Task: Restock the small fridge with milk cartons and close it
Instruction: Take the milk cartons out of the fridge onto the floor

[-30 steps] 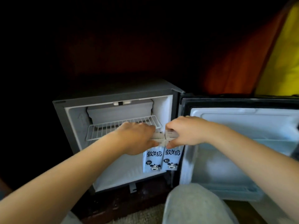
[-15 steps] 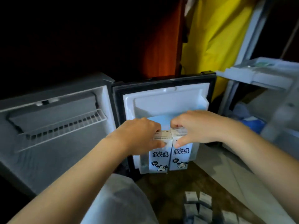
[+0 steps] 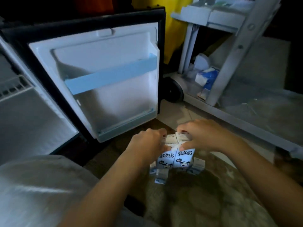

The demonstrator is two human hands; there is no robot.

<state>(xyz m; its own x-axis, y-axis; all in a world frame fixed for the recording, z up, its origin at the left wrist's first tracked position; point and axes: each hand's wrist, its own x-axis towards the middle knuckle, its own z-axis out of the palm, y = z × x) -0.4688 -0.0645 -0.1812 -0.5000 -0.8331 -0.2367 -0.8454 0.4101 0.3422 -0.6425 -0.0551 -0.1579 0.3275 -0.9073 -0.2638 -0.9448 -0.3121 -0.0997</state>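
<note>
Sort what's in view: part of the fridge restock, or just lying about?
Job:
left hand and right hand, each gripping one of the two held milk cartons
spare cartons beneath them
fridge, with its open door

Lying about:
grey cart
blue-and-white packets stowed low in it
yellow fabric behind the door

left hand (image 3: 147, 141): forearm reaching forward, fingers curled over left milk carton (image 3: 165, 158) | right hand (image 3: 203, 135): forearm angled inward, fingers curled over right milk carton (image 3: 184, 157) | hands close together
</note>
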